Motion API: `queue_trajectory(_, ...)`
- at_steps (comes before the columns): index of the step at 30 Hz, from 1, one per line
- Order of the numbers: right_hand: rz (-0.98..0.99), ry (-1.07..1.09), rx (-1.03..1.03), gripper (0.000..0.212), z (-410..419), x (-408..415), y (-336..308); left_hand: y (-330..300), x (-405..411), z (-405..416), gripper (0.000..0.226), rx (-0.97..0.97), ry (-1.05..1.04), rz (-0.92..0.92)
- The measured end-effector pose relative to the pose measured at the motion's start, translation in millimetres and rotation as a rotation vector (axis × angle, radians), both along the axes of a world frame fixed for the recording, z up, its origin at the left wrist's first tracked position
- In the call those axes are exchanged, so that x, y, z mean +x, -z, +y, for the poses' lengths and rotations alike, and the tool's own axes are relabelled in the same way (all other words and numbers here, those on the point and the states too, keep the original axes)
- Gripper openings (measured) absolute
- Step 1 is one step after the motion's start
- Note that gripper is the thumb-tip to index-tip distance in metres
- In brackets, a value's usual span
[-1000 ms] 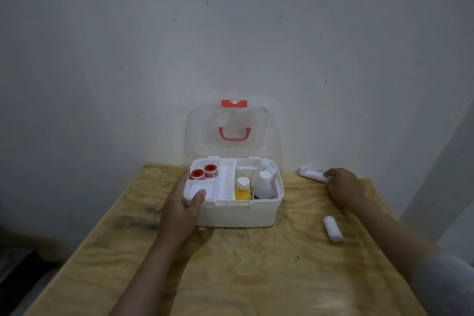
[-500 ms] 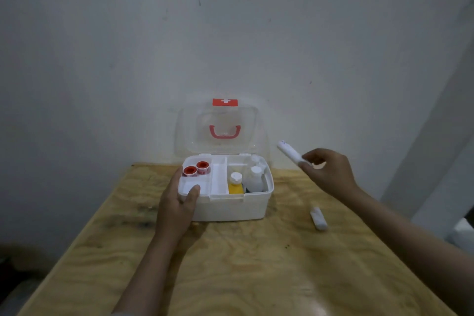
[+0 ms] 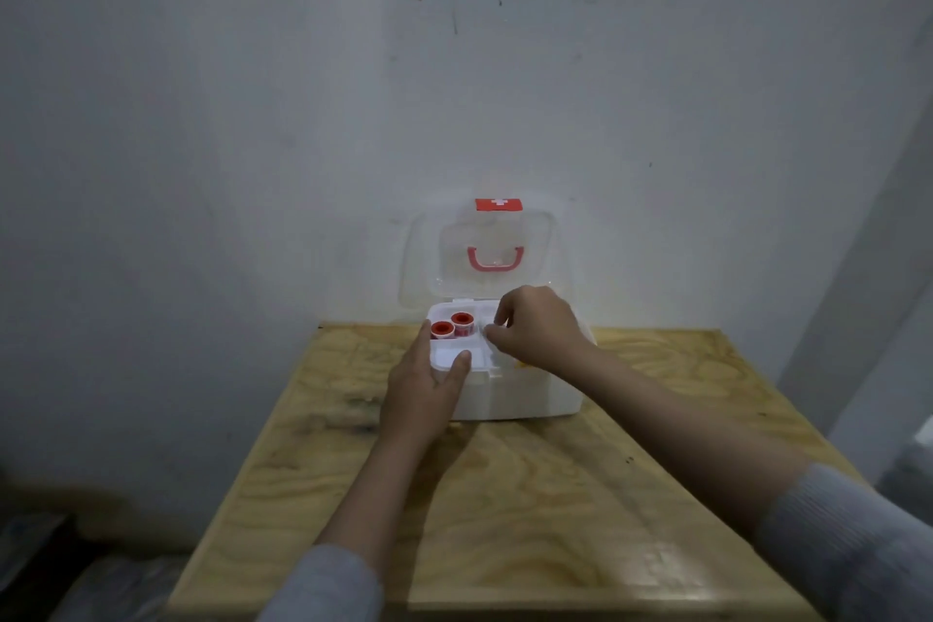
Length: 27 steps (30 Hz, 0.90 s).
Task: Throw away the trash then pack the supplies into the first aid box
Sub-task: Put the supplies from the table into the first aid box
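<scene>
The white first aid box [image 3: 525,399] stands open at the far edge of the wooden table [image 3: 505,520], its clear lid [image 3: 495,258] with a red handle raised against the wall. Two red tape rolls [image 3: 443,329] lie in the back left compartment of the box's tray. My left hand [image 3: 421,399] grips the box's front left corner, thumb over the rim. My right hand [image 3: 535,328] hovers over the middle of the box with fingers pinched at a small white end of the white stick [image 3: 487,329]. It hides the bottles and the right half of the tray.
A stained grey wall rises directly behind the box. The table ends close on the left, with a dark floor below. A pale wall edge runs down the right side. My right forearm crosses the table's right part.
My right hand carried the white stick from the air right of the box to over the box's middle compartment. My left hand stayed on the box corner.
</scene>
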State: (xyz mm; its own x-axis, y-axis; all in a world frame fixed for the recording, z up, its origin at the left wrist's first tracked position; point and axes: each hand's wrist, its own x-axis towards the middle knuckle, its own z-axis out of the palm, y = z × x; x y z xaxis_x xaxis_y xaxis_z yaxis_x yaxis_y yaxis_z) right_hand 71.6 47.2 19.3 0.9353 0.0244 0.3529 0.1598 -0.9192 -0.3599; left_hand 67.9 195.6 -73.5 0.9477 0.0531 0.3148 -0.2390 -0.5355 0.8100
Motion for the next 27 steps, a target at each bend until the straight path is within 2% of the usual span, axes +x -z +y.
queue_trajectory(3, 0.055, -0.019, -0.072, 0.031, 3.0, -3.9, -1.7, -1.0, 1.5, 1.0, 0.074, 0.047, -0.003, 0.038)
queue_trajectory(8, -0.102, 0.030, 0.109, 0.023, -27.7, -30.5, -16.5, -1.3, 3.4, 6.0, 0.079, 0.085, 0.026, 0.084)
queue_trajectory(11, -0.122, 0.123, 0.123, 0.018, -66.4, -51.8, -9.8, -2.5, 3.9, 6.8, 0.075, 0.105, 0.028, 0.083)
queue_trajectory(19, 0.139, 0.482, -0.017, 0.026, -161.7, -77.1, 58.6, 1.0, 5.4, 5.9, 0.075, 0.107, 0.023, 0.089)
queue_trajectory(27, 0.024, 0.494, 0.144, 0.014, -174.0, -76.0, 105.3, 5.9, 8.1, 4.4, 0.076, 0.023, 0.023, 0.067)
